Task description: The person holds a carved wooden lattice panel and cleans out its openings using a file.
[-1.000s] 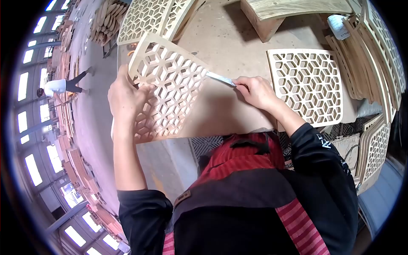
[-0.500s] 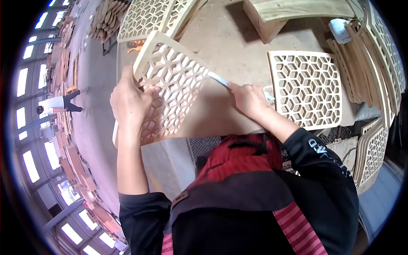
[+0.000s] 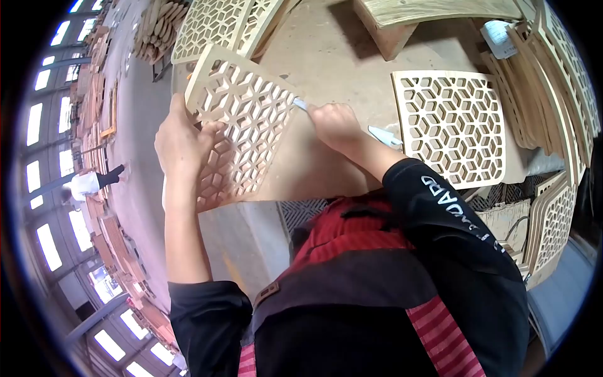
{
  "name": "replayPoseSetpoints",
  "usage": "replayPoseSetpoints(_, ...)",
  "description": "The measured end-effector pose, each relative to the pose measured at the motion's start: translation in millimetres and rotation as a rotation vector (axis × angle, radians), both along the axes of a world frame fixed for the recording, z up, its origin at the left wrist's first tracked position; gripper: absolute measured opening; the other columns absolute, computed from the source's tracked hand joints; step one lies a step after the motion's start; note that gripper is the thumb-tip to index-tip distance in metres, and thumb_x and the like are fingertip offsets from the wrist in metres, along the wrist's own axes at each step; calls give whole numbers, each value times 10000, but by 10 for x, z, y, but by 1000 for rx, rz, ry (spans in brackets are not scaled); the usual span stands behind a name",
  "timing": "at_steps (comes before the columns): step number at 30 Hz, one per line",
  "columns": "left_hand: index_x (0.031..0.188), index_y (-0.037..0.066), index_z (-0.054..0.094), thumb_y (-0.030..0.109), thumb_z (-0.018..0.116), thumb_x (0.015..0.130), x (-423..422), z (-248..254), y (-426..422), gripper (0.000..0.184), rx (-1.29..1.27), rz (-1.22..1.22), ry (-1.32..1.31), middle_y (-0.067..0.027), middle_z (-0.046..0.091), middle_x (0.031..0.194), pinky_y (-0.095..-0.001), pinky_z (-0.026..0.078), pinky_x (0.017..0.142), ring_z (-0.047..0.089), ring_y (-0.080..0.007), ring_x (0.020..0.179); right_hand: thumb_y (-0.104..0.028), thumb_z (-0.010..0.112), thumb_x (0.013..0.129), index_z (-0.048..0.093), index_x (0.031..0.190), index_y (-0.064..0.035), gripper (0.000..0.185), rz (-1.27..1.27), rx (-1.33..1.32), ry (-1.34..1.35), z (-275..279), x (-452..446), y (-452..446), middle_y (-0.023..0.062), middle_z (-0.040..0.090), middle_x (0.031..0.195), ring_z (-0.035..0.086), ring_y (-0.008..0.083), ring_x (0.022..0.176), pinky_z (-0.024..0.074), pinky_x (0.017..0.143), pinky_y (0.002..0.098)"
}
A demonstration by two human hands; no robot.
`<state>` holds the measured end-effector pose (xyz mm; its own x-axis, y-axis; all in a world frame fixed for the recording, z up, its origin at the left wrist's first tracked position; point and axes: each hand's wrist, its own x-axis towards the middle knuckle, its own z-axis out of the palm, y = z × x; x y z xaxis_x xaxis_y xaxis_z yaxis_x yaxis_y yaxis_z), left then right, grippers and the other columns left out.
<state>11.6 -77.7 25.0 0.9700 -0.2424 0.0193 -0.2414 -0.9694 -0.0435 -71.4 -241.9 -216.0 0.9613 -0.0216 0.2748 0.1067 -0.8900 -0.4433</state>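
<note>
A pale wooden lattice panel (image 3: 251, 119) stands tilted over the table, cut through with a pattern of diamond-shaped holes. My left hand (image 3: 185, 138) grips its left edge, thumb over the face. In my right hand (image 3: 336, 125) is a flat, pale blue-white strip (image 3: 300, 103); its tip meets the panel's right edge. Whether the strip is a file or folded sandpaper I cannot make out. Another pale blue-white piece (image 3: 384, 136) shows behind my right wrist. To the right a second lattice panel (image 3: 452, 129) lies flat.
More lattice panels (image 3: 210, 28) lie at the far left of the table (image 3: 320, 56). A wooden bench-like piece (image 3: 433, 16) stands at the back. Curved wooden parts (image 3: 531, 94) and further panels (image 3: 553, 226) are stacked right. A person (image 3: 88, 184) is far off left.
My right hand has moved left and slightly up with the strip, along the panel's edge. My left hand and the panel have shifted slightly left. The distant person has moved.
</note>
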Motion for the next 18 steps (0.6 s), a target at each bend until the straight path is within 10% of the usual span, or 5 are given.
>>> replayPoseSetpoints(18,994,47,522,204,846,687,79,-21,15,474,-27,48,3,-129,691,808,-444,502,740,677,-349,812,-120,536,872,644,897,-111,111,-11,210,90,74,-248,-258,135,614,606,615,332,550,491,525,456)
